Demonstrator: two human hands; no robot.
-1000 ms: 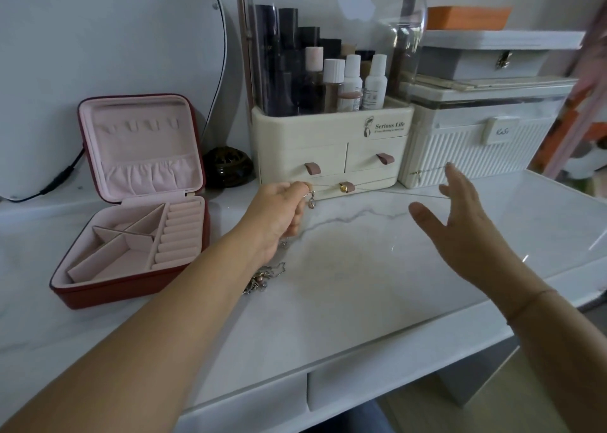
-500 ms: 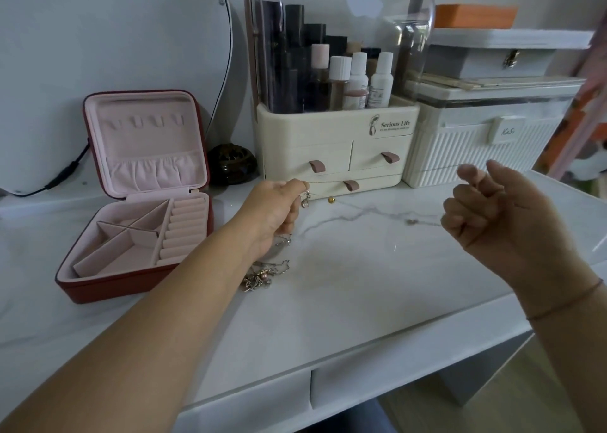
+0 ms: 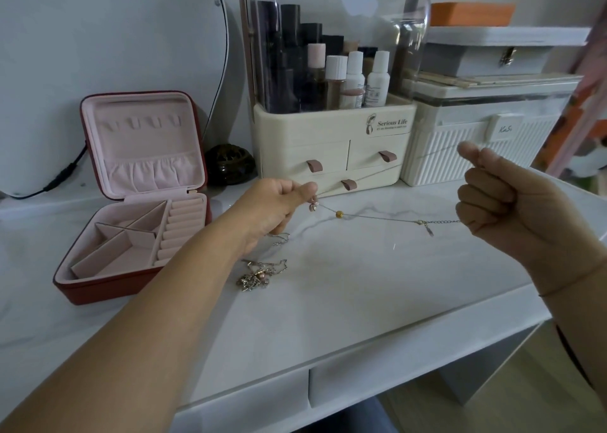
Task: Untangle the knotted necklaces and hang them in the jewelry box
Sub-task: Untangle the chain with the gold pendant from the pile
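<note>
A thin necklace chain [image 3: 377, 217] with a gold bead and a clasp stretches above the marble top between both hands. My left hand [image 3: 276, 207] pinches one end, where a small pink pendant dangles. My right hand [image 3: 505, 202] is closed in a fist on the other end, near the clasp. A knotted pile of necklaces [image 3: 258, 276] lies on the table just below my left wrist. The red jewelry box [image 3: 98, 288] stands open at the left, with a pink lining, hooks in its lid and nothing in its compartments.
A cream cosmetics organiser [image 3: 331, 150] with bottles under a clear dome stands behind the hands. A white ribbed case [image 3: 476, 146] with stacked boxes is at the back right. A dark round jar [image 3: 230, 166] sits beside the jewelry box. The table's front edge [image 3: 361, 350] runs below.
My right hand has closed into a fist on the chain and pulled it taut to the right. The left hand has kept its pinch.
</note>
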